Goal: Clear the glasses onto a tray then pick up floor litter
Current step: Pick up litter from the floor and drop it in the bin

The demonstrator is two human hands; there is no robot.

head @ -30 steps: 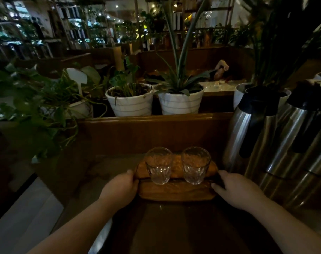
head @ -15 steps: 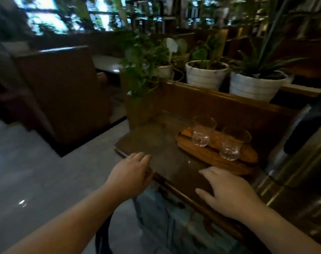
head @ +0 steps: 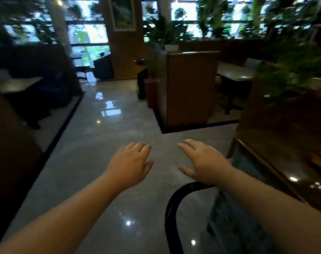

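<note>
I see my left hand point(head: 131, 163) and right hand point(head: 203, 160) both empty, fingers spread, over the grey floor point(head: 104, 143); no litter visible, so neither is nearer.

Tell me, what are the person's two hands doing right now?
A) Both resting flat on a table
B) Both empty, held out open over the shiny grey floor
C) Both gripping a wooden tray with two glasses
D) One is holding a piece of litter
B: the left hand and the right hand are open with fingers spread, holding nothing, with only the glossy floor beneath them.
</note>
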